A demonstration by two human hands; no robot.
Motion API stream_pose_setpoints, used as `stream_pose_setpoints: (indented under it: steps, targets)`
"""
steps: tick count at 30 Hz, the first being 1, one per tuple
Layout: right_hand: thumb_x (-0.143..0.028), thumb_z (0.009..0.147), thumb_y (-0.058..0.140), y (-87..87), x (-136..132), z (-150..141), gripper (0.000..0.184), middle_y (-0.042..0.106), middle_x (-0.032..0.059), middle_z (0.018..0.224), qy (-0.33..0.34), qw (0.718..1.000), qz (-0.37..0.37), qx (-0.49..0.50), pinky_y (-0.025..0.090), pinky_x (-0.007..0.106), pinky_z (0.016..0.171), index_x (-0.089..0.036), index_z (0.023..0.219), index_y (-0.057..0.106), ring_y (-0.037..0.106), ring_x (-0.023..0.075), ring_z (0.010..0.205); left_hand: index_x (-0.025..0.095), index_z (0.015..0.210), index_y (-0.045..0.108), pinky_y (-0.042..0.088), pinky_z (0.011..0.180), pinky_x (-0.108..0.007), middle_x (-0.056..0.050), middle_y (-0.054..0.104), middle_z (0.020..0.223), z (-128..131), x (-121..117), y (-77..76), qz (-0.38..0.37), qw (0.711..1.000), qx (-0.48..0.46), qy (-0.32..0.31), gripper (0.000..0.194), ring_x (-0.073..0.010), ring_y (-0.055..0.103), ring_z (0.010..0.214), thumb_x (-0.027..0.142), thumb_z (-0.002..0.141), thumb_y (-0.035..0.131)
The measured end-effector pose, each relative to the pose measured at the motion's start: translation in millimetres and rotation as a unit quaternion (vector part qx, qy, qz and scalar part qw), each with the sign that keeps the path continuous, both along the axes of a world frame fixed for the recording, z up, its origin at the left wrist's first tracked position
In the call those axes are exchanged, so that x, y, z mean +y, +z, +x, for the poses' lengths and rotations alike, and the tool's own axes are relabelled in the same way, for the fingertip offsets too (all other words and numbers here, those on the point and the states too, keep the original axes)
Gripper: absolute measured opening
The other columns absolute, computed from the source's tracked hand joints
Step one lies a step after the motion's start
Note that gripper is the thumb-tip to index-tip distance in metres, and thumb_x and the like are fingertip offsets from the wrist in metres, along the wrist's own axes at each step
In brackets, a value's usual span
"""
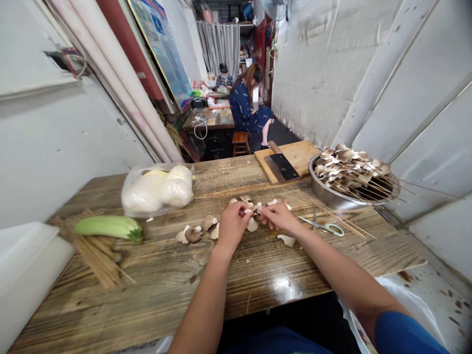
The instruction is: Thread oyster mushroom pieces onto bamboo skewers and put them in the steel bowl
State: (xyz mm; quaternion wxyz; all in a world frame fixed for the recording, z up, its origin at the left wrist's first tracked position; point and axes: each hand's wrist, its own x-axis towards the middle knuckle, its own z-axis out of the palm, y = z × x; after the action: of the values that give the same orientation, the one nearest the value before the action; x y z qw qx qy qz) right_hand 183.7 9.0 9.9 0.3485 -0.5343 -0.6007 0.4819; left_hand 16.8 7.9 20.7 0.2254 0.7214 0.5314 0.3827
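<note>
Over the middle of the wooden table, my left hand [233,223] and my right hand [278,217] meet, fingertips closed on a small pale piece of oyster mushroom [249,211]. The finer detail between the fingers is too small to make out. Loose oyster mushrooms [193,234] lie left of my left hand, and more sit behind and below my fingers. One white mushroom piece [286,240] rests under my right wrist. To the right of that hand are scissors [324,225] with a pale green handle and several thin bamboo skewers [337,216].
A steel bowl [326,193] holds skewered mushrooms, with sticks jutting over its right rim. Behind lies a cleaver [283,166] on a cutting board [300,153]. At left are a bagged white bundle [158,189], a green gourd [106,227] and more skewers [98,263]. A person [245,110] sits beyond.
</note>
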Motion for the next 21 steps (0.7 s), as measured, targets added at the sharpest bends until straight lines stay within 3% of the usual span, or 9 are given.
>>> stream_pose_setpoints:
  steps: [2,3,6,8,10,11,14,17,21]
  targets:
    - [-0.057,0.075,0.053,1.9,1,-1,0.044,0.061,0.0026,0.057,0.016,0.987,-0.100,0.121,0.034,0.019,0.035,-0.014,0.066,0.061,0.050,0.0087,0.040,0.019,0.083,0.061,0.043,0.075,-0.030,-0.006,0.063,0.083,9,-4,1.6,0.078,0.997,-0.006,-0.023,0.012,-0.0170,0.056,0.080,0.025,0.078,0.052]
    - [-0.056,0.071,0.058,2.2,1,-1,0.042,0.062,0.0025,0.059,0.018,0.979,-0.114,0.167,0.035,0.019,0.036,-0.014,0.068,0.061,0.051,0.0085,0.042,0.019,0.085,0.062,0.042,0.081,-0.032,-0.007,0.063,0.089,13,-6,1.7,0.102,0.994,-0.008,-0.041,0.014,-0.0182,0.056,0.087,0.023,0.079,0.051]
    - [-0.047,0.064,0.068,1.4,3,1,0.034,0.061,0.0002,0.060,-0.004,0.972,-0.077,0.221,0.038,0.017,0.039,-0.014,0.069,0.060,0.052,0.0078,0.046,0.021,0.095,0.063,0.040,0.091,-0.035,-0.008,0.063,0.102,21,-9,0.3,0.113,0.990,-0.052,-0.072,0.020,-0.0204,0.054,0.102,0.023,0.077,0.055]
    - [-0.044,0.069,0.063,0.4,4,2,0.029,0.059,-0.0005,0.059,-0.034,0.984,-0.020,0.172,0.038,0.019,0.041,-0.015,0.071,0.060,0.051,0.0087,0.046,0.021,0.101,0.062,0.043,0.090,-0.035,-0.008,0.063,0.104,22,-8,-2.4,0.078,0.989,-0.122,-0.039,0.028,-0.0203,0.057,0.098,0.025,0.073,0.059]
    - [-0.039,0.073,0.059,-0.2,3,3,0.024,0.059,0.0003,0.059,-0.069,0.992,0.095,0.051,0.040,0.022,0.047,-0.016,0.070,0.061,0.052,0.0111,0.051,0.019,0.099,0.064,0.047,0.083,-0.033,-0.008,0.065,0.097,23,-5,-6.1,0.012,0.978,-0.209,0.016,0.030,-0.0190,0.061,0.087,0.029,0.070,0.063]
    - [-0.036,0.075,0.057,-0.3,1,3,0.021,0.059,0.0014,0.062,-0.081,0.983,0.165,-0.026,0.041,0.024,0.052,-0.016,0.070,0.061,0.054,0.0127,0.056,0.017,0.097,0.064,0.048,0.079,-0.032,-0.008,0.066,0.092,23,-4,-8.0,-0.026,0.968,-0.249,0.034,0.031,-0.0181,0.062,0.082,0.031,0.069,0.064]
    - [-0.029,0.080,0.052,-0.3,-6,1,0.016,0.063,0.0065,0.079,-0.072,0.918,0.322,-0.221,0.041,0.027,0.066,-0.018,0.078,0.064,0.056,0.0174,0.075,0.014,0.092,0.065,0.049,0.078,-0.032,-0.009,0.068,0.088,24,0,-12.0,-0.120,0.935,-0.332,0.025,0.037,-0.0176,0.063,0.080,0.034,0.061,0.071]
    - [-0.025,0.084,0.048,0.3,-13,-1,0.018,0.064,0.0088,0.088,-0.048,0.881,0.363,-0.300,0.040,0.028,0.070,-0.019,0.088,0.064,0.056,0.0193,0.083,0.014,0.093,0.064,0.047,0.081,-0.032,-0.008,0.068,0.090,25,0,-12.2,-0.164,0.910,-0.379,-0.028,0.040,-0.0175,0.063,0.083,0.033,0.059,0.073]
    - [-0.025,0.080,0.053,2.4,-13,-3,0.014,0.064,0.0068,0.085,-0.046,0.901,0.356,-0.243,0.041,0.027,0.068,-0.019,0.087,0.063,0.056,0.0178,0.079,0.013,0.092,0.065,0.048,0.078,-0.030,-0.006,0.067,0.086,25,-1,-9.1,-0.184,0.890,-0.414,-0.057,0.036,-0.0154,0.062,0.079,0.032,0.063,0.071]
